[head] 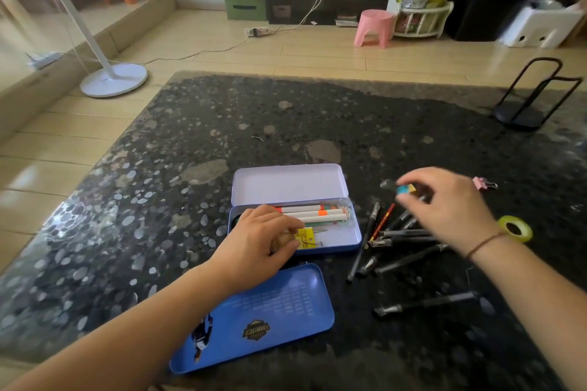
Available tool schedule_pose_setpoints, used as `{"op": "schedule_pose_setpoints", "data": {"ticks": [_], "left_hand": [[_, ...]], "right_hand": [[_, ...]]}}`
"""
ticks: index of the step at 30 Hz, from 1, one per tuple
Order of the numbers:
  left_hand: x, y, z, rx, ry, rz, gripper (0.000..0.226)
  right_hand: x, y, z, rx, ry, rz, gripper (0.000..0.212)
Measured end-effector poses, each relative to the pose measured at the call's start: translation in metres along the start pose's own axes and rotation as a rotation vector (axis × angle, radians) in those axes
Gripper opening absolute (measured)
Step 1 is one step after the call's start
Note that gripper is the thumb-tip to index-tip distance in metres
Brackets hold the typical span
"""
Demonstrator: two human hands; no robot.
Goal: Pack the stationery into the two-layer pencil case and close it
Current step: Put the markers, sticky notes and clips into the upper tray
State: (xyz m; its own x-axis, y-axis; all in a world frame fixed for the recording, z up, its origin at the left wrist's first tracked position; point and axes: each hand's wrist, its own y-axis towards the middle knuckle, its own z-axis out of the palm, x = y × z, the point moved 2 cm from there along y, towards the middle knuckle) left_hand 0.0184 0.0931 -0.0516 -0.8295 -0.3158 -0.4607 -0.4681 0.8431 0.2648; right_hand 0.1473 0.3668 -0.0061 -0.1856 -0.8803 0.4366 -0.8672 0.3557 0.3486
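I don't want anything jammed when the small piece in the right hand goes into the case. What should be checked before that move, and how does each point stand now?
1. Right hand has a firm pinch on the small teal and yellow piece: cannot tell, blurred.
2. Pencil case open: ok.
3. Free floor space in the tray: ok, bare at the right end.
4. Left hand clear of the drop spot: not ok, it rests inside the tray.
5. White markers lying flat: ok.
6. Blue lid out of the way: ok, lying in front.

Bright daylight, glare on the dark table (222,124), right hand (444,206) motion-blurred, wide-angle edge distortion
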Motion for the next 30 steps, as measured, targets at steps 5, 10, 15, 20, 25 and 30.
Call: {"op": "schedule_pose_setpoints", "data": {"ticks": [5,10,15,20,25,30], "left_hand": [[-0.003,0.001,0.001,0.0,0.008,-0.011,0.02],[0.0,0.0,0.002,0.005,-0.009,-0.017,0.021],[0.0,0.0,0.004,0.011,-0.013,-0.011,0.021],[0.0,0.0,0.005,-0.015,0.006,0.026,0.027],[0.0,0.007,0.001,0.057,0.188,-0.02,0.07],[-0.002,0.014,0.005,0.086,0.239,-0.086,0.085]], "right_hand": [[0.08,-0.014,0.051,0.37,0.147,-0.174,0.014],[0.084,-0.018,0.069,0.373,0.162,-0.161,0.018],[0.085,-0.023,0.071,0.448,0.129,-0.274,0.021],[0.08,-0.027,0.06,0.442,0.151,-0.265,0.022],[0.007,0.003,0.008,-0.036,0.039,0.002,0.022],[-0.118,0.017,-0.022,0.255,-0.348,0.484,0.056]]}}
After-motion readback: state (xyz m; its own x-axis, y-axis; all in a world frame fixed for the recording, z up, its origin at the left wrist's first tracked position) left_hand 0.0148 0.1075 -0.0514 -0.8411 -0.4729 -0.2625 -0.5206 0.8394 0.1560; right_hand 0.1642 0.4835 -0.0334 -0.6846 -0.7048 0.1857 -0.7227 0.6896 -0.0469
